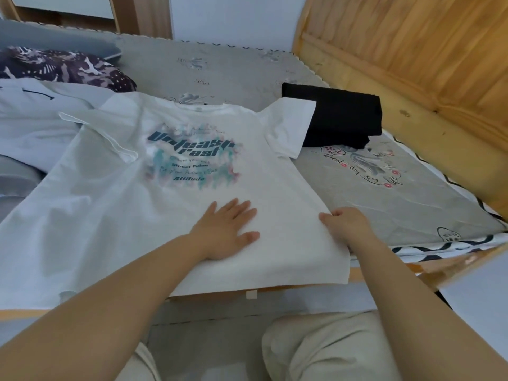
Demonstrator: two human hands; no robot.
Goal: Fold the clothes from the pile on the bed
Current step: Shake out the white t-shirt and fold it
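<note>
A white T-shirt with a teal printed graphic lies spread face up across the bed, its hem hanging over the near edge. My left hand rests flat on the shirt's lower part, fingers spread. My right hand pinches the shirt's right side edge near the hem. The shirt's right sleeve overlaps a folded black garment at the back right. Its left sleeve is folded inward.
More clothes lie at the left: a white garment and a dark patterned one. The grey printed mattress cover lies to the right, bounded by the wooden bed frame. My knees in beige trousers are below the bed edge.
</note>
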